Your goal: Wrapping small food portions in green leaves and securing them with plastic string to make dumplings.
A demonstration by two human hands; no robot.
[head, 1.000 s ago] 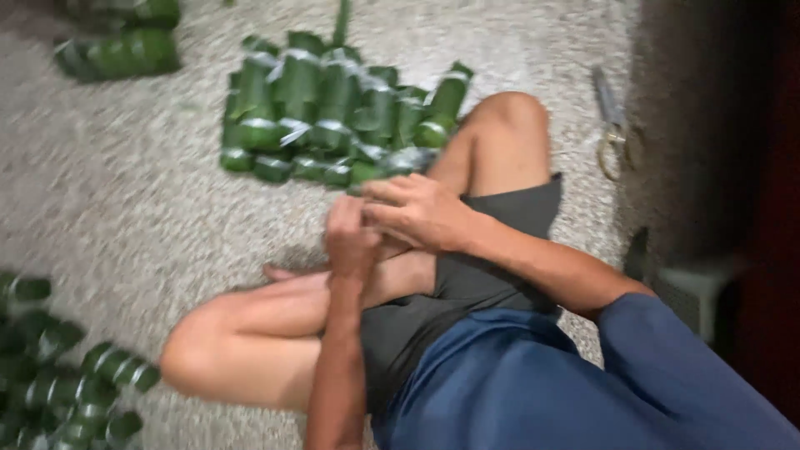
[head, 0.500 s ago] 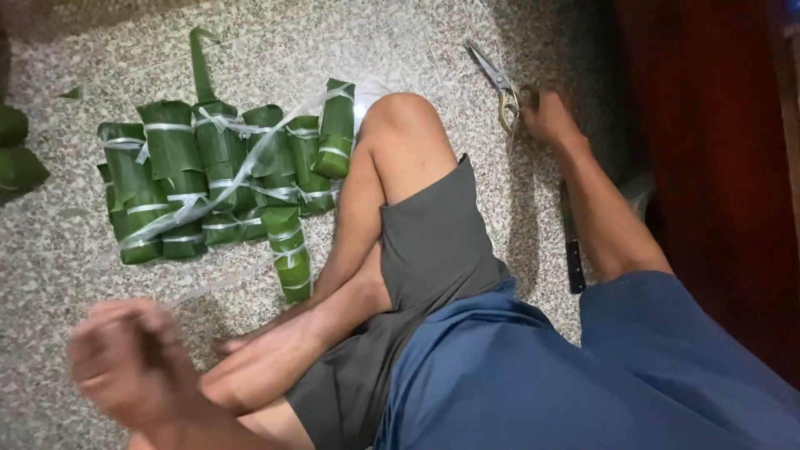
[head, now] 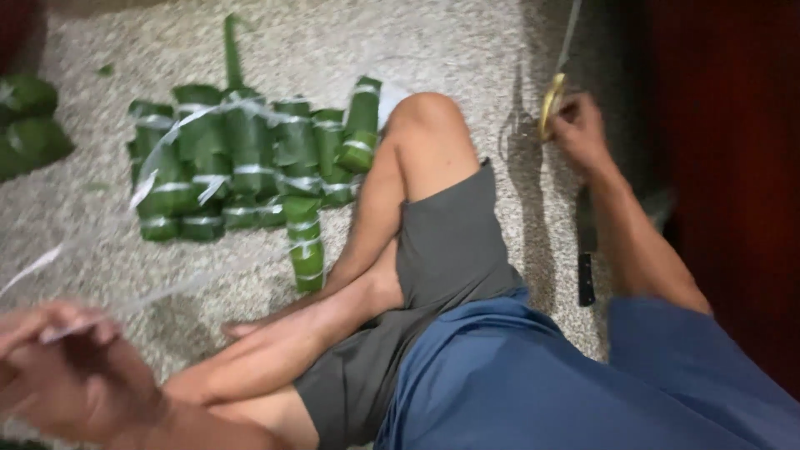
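Note:
I sit cross-legged on a speckled stone floor. My right hand (head: pixel 577 129) is raised at the upper right and grips a pair of scissors (head: pixel 557 79) with yellow handles, blades pointing up. My left hand (head: pixel 71 375) is blurred at the lower left and pinches a thin white plastic string (head: pixel 137 196) that runs up toward a pile of green leaf-wrapped cakes (head: pixel 250 158) tied with white bands. One cake (head: pixel 305 242) lies apart, closest to my shin.
More green wrapped cakes (head: pixel 29 125) lie at the far left edge. A knife (head: pixel 587 250) with a dark handle rests on the floor beside my right arm. A dark red wooden surface (head: pixel 725 167) borders the right side.
My right hand has lifted the scissors off the floor. My left hand has moved lower left, drawing the white string out from the pile. The view has shifted slightly.

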